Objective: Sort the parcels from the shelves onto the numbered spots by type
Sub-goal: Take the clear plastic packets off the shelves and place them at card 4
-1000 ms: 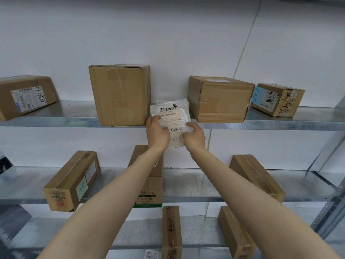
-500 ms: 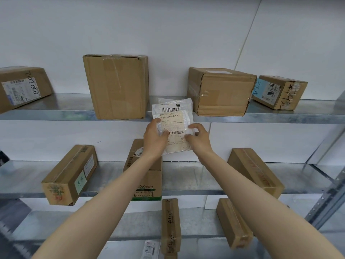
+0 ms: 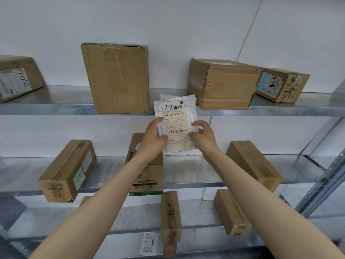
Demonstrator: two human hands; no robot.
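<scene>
Facing a plain white wall (image 3: 168,25), three bare galvanised metal shelves run across the view, with a perforated grey upright post (image 3: 321,186) far to the right of the white mailer (image 3: 175,126).

The mailer is a flat plastic parcel, held upright in the air in front of the shelving. Its top edge overlaps the front lip of the top shelf (image 3: 56,107). The left grip (image 3: 154,139) is curled round the mailer's left edge, thumb lying on the front. The right grip (image 3: 204,139) pinches its right edge between thumb and bent fingers.

Up and left of the mailer a tall taped carton (image 3: 115,79) stands on end. Up and right sits a squat carton (image 3: 224,85), with a smaller box (image 3: 281,85) touching it on the far side. Far left of the mailer another carton (image 3: 16,77) lies at an angle.

Below the mailer, the middle shelf (image 3: 186,176) carries a long box (image 3: 67,171) to the left, a green-printed box (image 3: 147,176) behind the left forearm, and another long box (image 3: 253,165) to the right. Lower still, the bottom shelf (image 3: 130,219) holds a narrow box (image 3: 170,217) and a second one (image 3: 231,212).

The mailer's cream label reads "159-159-L02-17" between two barcodes; the finer print is too small to read. The narrow box bears handwriting that looks like "Align". The far-left carton and the smaller box carry shipping labels and black marker scrawl that I cannot read for certain.
</scene>
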